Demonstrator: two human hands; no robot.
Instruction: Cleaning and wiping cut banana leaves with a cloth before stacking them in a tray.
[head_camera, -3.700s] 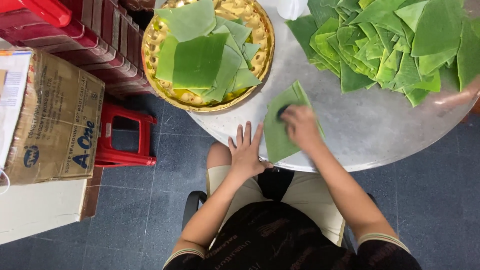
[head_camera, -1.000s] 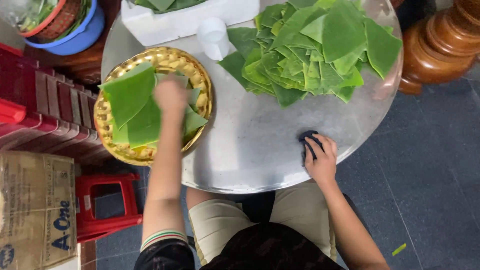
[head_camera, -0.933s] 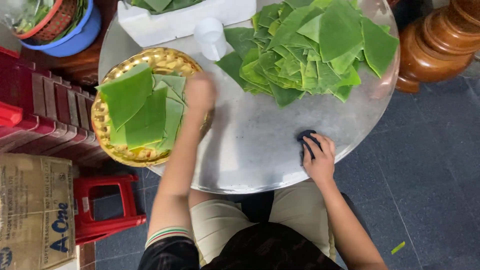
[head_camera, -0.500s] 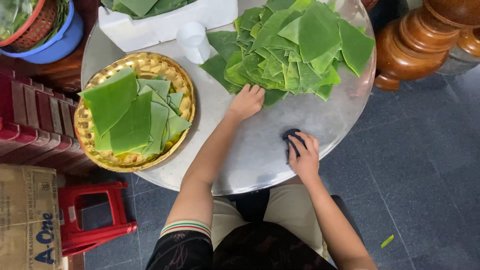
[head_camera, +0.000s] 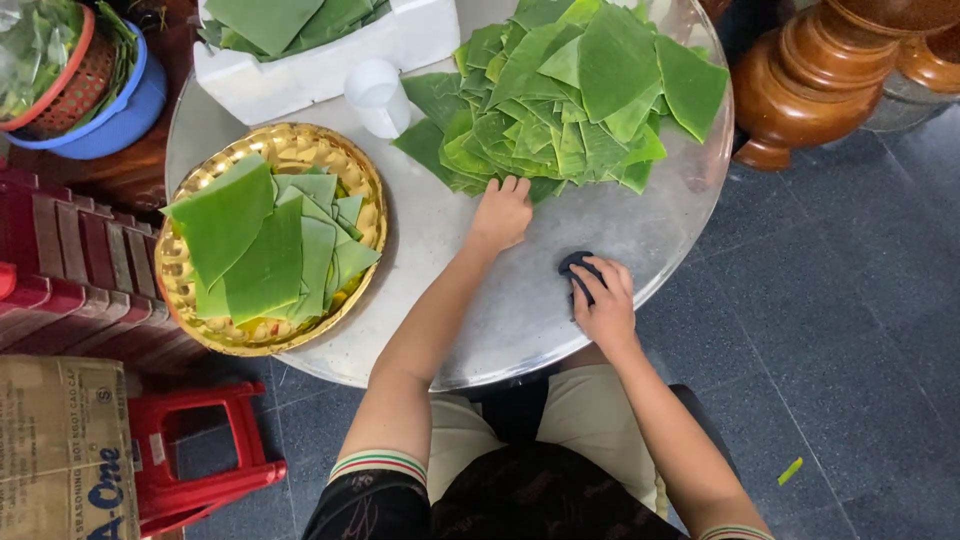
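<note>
A heap of cut green leaf pieces (head_camera: 570, 100) lies at the far side of a round metal table (head_camera: 470, 290). My left hand (head_camera: 503, 210) rests at the near edge of that heap, fingers touching the lowest leaves. My right hand (head_camera: 603, 300) sits nearer the table's front edge, closed over a small dark cloth (head_camera: 575, 265). To the left stands a gold tray (head_camera: 215, 330) with several flat green leaf pieces (head_camera: 265, 250) stacked on it.
A white foam box (head_camera: 330, 55) of leaves and a white cup (head_camera: 375, 95) stand at the back. A red basket in a blue bowl (head_camera: 75, 80), red crates (head_camera: 70, 270), a red stool (head_camera: 195, 450) and a cardboard box (head_camera: 60, 450) are left; a wooden pedestal (head_camera: 820, 70) is right.
My left hand came off the gold tray and crossed right to the leaf heap. My right hand stayed on the dark cloth. The view shifted.
</note>
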